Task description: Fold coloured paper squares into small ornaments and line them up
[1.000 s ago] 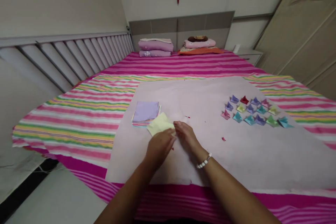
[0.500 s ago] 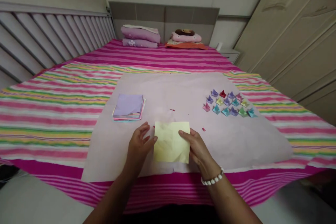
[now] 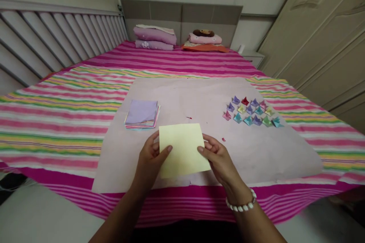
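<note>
A flat, square sheet of pale yellow paper (image 3: 184,153) is held up over the white sheet, its near edge tilted slightly. My left hand (image 3: 151,155) grips its left edge, thumb on top and fingers behind. On the opposite edge, my right hand (image 3: 218,157) pinches it the same way; a white beaded bracelet circles that wrist. Left of the paper lies a stack of coloured square paper (image 3: 142,112) with a lilac sheet on top. Several small folded paper pieces (image 3: 250,110) in purple, red, pink, yellow, green and blue stand in rows to the right.
A large white sheet (image 3: 119,159) covers the near part of the striped bed. Small red scraps (image 3: 224,139) lie on it. Folded purple bedding (image 3: 155,38) and a pink pile (image 3: 205,39) sit by the headboard (image 3: 211,13). A slatted rail (image 3: 71,38) runs along the left.
My left hand has closed on the left edge of the yellow paper, which only my right hand held before. The paper has risen slightly and now tilts.
</note>
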A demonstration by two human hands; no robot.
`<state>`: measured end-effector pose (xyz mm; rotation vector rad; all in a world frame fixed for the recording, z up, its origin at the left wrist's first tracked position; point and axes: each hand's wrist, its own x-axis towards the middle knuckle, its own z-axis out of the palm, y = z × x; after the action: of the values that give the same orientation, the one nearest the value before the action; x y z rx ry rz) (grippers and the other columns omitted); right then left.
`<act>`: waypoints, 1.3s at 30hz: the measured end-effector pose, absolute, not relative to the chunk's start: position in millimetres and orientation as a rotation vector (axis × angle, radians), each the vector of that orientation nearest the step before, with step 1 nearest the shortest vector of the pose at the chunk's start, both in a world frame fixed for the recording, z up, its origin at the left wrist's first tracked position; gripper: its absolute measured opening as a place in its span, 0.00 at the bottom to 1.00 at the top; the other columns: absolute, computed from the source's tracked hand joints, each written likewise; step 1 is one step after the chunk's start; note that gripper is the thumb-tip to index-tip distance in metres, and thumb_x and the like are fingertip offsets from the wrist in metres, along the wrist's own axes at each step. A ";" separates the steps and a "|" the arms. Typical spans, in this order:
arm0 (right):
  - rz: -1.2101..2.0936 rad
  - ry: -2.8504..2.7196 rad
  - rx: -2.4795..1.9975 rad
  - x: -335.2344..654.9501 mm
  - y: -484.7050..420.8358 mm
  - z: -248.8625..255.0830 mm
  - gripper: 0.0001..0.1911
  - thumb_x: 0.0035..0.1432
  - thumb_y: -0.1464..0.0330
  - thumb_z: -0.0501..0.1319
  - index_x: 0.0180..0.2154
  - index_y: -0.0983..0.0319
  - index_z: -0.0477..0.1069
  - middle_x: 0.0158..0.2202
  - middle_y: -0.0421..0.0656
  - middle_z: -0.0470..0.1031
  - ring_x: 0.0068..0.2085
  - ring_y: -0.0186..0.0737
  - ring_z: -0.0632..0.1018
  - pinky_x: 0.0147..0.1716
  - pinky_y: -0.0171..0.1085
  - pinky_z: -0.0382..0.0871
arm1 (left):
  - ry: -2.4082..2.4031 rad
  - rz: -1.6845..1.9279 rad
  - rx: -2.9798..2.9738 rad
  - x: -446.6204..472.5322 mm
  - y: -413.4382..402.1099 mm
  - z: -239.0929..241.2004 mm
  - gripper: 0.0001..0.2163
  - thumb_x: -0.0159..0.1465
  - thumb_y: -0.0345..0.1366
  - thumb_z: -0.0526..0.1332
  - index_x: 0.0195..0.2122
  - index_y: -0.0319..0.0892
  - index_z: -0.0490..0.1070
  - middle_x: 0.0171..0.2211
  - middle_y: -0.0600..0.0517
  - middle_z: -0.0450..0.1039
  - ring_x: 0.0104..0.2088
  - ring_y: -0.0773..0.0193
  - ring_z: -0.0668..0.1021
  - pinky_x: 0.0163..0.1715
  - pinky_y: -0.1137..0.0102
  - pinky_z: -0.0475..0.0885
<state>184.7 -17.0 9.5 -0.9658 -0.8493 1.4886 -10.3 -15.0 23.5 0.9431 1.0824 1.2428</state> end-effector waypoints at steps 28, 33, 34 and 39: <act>1.308 -0.841 -1.065 180.0 -18.0 10.0 0.12 0.46 0.60 0.71 0.27 0.59 0.72 0.20 0.35 0.70 0.22 0.34 0.69 0.24 0.34 0.63 | 1.003 1.201 0.800 -22.4 -6.9 30.6 0.23 0.59 0.57 0.57 0.42 0.42 0.75 0.49 0.40 0.76 0.46 0.50 0.79 0.44 0.55 0.74; 1.231 -0.582 -1.080 163.8 -16.7 1.1 0.16 0.42 0.59 0.73 0.27 0.60 0.71 0.22 0.36 0.72 0.24 0.34 0.71 0.26 0.34 0.65 | 0.763 1.169 0.636 3.5 -12.0 12.8 0.30 0.56 0.61 0.56 0.47 0.40 0.73 0.53 0.40 0.73 0.57 0.49 0.72 0.54 0.58 0.70; 1.234 -0.575 -1.084 160.8 -17.8 0.7 0.16 0.42 0.59 0.73 0.27 0.60 0.71 0.22 0.36 0.72 0.24 0.34 0.70 0.25 0.34 0.65 | 0.751 1.134 0.644 8.2 -13.7 10.6 0.27 0.55 0.56 0.61 0.47 0.40 0.73 0.54 0.41 0.73 0.57 0.49 0.72 0.55 0.58 0.69; 1.314 -0.729 -1.090 156.2 -24.1 0.4 0.14 0.49 0.57 0.69 0.30 0.60 0.73 0.23 0.37 0.72 0.24 0.35 0.70 0.24 0.34 0.65 | 0.883 1.129 0.563 17.0 -14.6 13.4 0.13 0.57 0.39 0.66 0.40 0.36 0.73 0.43 0.40 0.80 0.51 0.48 0.77 0.53 0.54 0.71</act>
<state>156.2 -24.1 0.4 -1.0904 -0.7293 1.3140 17.0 -14.6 13.4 0.5630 0.8828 1.1287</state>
